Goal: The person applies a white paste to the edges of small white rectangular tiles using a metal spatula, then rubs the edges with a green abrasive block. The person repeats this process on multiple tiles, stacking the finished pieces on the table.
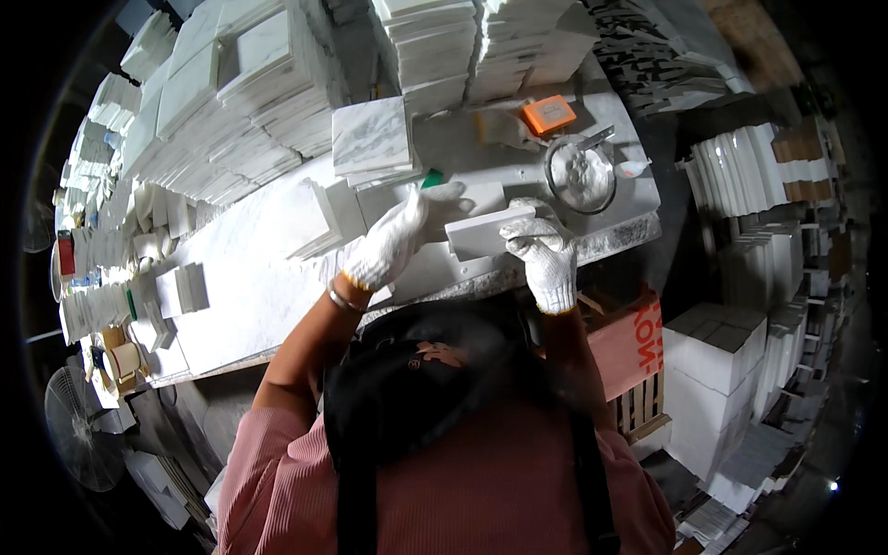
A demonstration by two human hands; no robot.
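Note:
My right hand [544, 254], in a white knitted glove, grips the end of a small white stone tile [486, 233] held tilted above the bench's front edge. My left hand [384, 245], gloved alike, is just left of that tile with fingers stretched out and nothing in them. Behind the held piece lies another pale tile [486, 197], and a small green piece [432, 178] shows beyond my left fingertips. A round bowl [583, 176] of white paste or powder stands beyond my right hand, with a flat metal tool [597, 138] across its rim.
An orange box [548, 114] and a pale glove [504, 129] lie behind the bowl. Grey-veined square tiles [370, 129] are stacked on the bench [250, 305], with tall tile stacks [268, 92] at far left. White cartons [708, 370] stand to the right, a fan [81, 430] at lower left.

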